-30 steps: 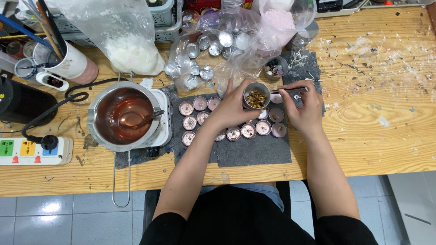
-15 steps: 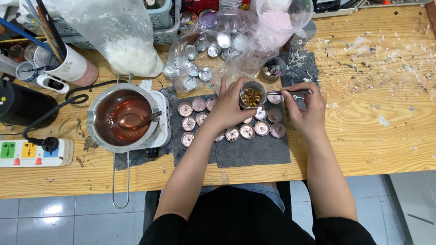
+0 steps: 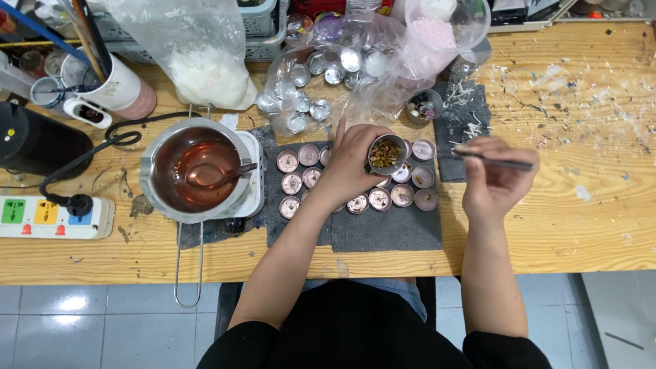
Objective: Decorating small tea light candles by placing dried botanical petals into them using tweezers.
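Tweezers (image 3: 495, 161) withdrawn; petal-filled tin (image 3: 385, 154)

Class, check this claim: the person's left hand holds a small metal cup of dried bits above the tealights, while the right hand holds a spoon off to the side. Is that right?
Not quite. The right hand holds thin metal tweezers, not a spoon; the head view shows this. The rest stands: the left hand holds the small metal cup of dried bits above the tealights.

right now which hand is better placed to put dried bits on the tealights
Probably the right hand: it pinches the tweezers beside the tealight cups. The left hand is busy holding the small cup of dried bits over them.
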